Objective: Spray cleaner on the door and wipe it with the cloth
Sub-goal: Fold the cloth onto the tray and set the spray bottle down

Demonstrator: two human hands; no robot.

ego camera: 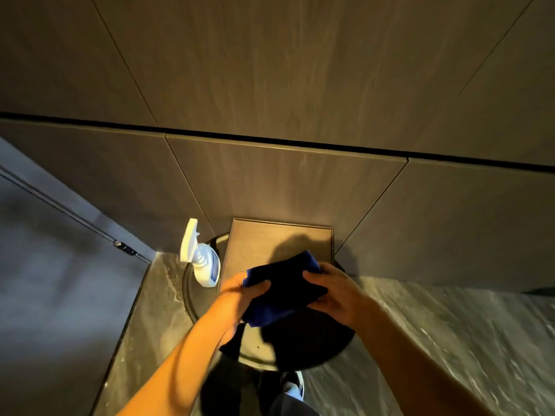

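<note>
Both hands grip a soft, crumpled blue cloth.

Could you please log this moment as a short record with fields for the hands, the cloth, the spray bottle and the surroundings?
left hand: left hand grips the left edge of the cloth
right hand: right hand grips its right edge
cloth: dark blue folded cloth, held between both hands above the round black tray
bottle: white trigger spray bottle, upright on the tray's left side, not held
box: brown square box behind the cloth
door: grey door at left, not touched
</note>
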